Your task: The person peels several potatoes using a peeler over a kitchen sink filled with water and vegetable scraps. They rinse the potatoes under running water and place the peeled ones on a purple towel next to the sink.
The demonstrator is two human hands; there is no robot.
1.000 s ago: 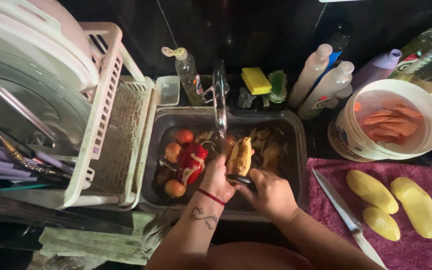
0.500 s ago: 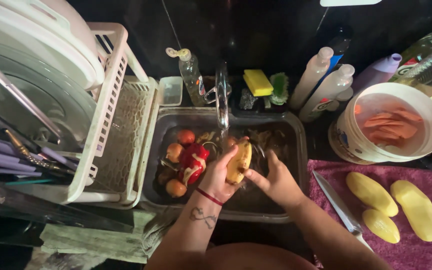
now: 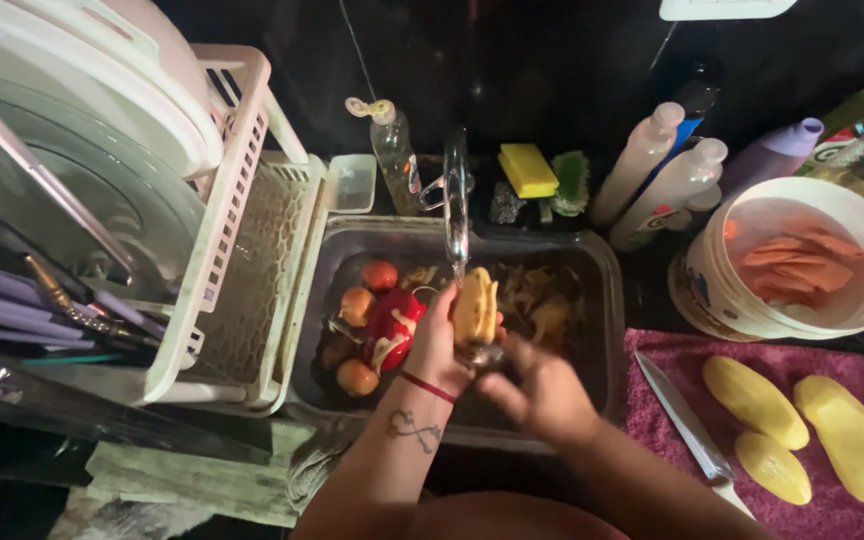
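Potato gripped by left hand under tap; right hand curled below it. Three peeled potatoes laid to right; veg left unwashed in sink.

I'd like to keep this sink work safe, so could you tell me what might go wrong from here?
The left hand holds a half-peeled potato under the tap; being wet, it could slip into the sink among the peelings. The right hand works close to the left fingers, so a nick seems possible. The knife lies bare by the right forearm.
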